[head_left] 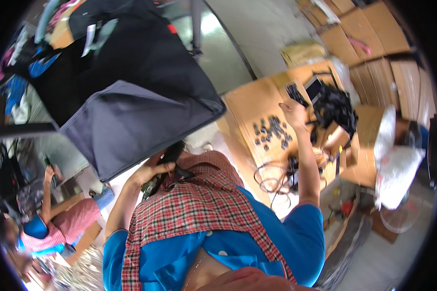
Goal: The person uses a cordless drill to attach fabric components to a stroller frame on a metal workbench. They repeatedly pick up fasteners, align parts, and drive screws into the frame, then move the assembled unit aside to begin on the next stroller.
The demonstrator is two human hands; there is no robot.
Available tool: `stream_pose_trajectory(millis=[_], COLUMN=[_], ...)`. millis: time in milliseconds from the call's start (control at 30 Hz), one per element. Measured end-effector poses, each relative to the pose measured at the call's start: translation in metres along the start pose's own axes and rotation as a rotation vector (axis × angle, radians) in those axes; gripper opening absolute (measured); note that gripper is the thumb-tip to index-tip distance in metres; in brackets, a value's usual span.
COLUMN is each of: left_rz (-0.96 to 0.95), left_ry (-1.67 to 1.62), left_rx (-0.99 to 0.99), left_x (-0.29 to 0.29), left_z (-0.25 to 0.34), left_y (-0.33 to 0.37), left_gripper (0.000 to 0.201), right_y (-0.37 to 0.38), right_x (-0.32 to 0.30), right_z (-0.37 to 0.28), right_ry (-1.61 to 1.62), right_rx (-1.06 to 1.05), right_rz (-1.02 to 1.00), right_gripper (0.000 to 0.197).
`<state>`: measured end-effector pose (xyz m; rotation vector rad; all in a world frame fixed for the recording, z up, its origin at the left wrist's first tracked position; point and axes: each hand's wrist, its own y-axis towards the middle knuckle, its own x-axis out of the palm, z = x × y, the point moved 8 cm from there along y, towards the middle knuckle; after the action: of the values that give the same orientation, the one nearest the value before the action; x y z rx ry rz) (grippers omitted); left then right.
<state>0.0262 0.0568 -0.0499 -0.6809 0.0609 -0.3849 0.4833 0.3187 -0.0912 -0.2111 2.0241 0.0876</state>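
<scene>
Left of the cardboard-covered bench (pixel 240 109), I see the left hand (pixel 153 172) clamped on a black strap (pixel 173 153) near dark cloth (pixel 145 58). Small black pieces (pixel 276 127) lie on the bench; over it, I can't tell whether the right hand (pixel 294 114) grips the dark strip (pixel 295 93). Cartons (pixel 375 31) stand beyond.

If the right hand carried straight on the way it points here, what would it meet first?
Most likely the small dark item just beyond the fingers of the right hand, over the cardboard surface. Depth is unclear; the hand may already be touching it.
</scene>
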Motion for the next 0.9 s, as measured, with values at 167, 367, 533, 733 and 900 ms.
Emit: stream_pose_trajectory(millis=[167,367,533,733,900], left_rz=[-0.328,-0.081,0.051,0.022,-0.051], left_ry=[0.155,-0.242,-0.243,-0.251,-0.222], left_rx=[0.583,0.638,0.745,0.777,0.794], left_x=[0.040,0.040,0.019,-0.018,-0.060], left_z=[0.125,0.162,0.155,0.137,0.126], left_y=[-0.081,-0.142,-0.155,-0.170,-0.189], left_gripper=[0.107,0.126,0.118,0.117,0.117], right_y=[0.002,-0.013,-0.023,-0.028,-0.039], right_x=[-0.135,-0.121,-0.103,-0.084,-0.079], right_z=[-0.240,-0.419,-0.474,-0.514,-0.552], right_ry=[1.083,1.219,1.132,1.093,0.985], right_rx=[-0.578,-1.007,-1.029,-1.011,-1.023], right_rz=[-0.138,-0.768,-0.954,-1.000,-0.815], right_gripper=[0.006,0.012,0.017,0.017,0.014])
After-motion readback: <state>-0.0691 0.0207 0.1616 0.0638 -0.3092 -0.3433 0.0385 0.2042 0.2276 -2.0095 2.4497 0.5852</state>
